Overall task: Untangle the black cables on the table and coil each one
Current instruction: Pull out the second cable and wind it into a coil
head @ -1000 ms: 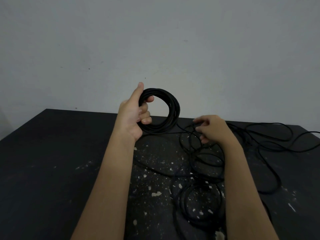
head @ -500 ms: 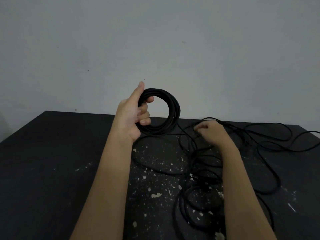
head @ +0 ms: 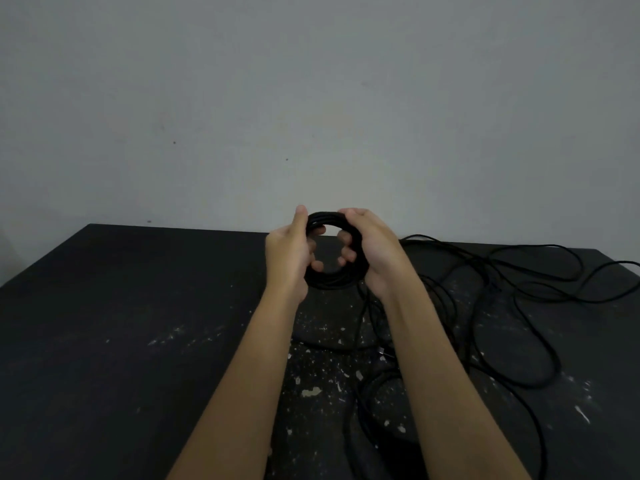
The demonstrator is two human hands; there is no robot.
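Note:
A round coil of black cable (head: 334, 280) is held upright above the black table (head: 138, 306), near the middle of the view. My left hand (head: 289, 252) grips the coil's left side, thumb up along its outer edge, fingers through the ring. My right hand (head: 372, 249) is closed over the coil's right side, its fingers curled into the opening. A loose strand runs down from the coil between my forearms. The tangled black cables (head: 519, 306) lie in wide loops on the right half of the table; part of them is hidden under my right forearm.
The dark tabletop is speckled with white paint flecks (head: 311, 391) near its front middle. A plain grey wall (head: 311, 98) rises right behind the table's far edge. One cable loop (head: 623, 263) reaches the table's right edge.
My right hand has left the loose cables on the table and risen left to grasp the coil's right side. My left hand kept hold of the coil.

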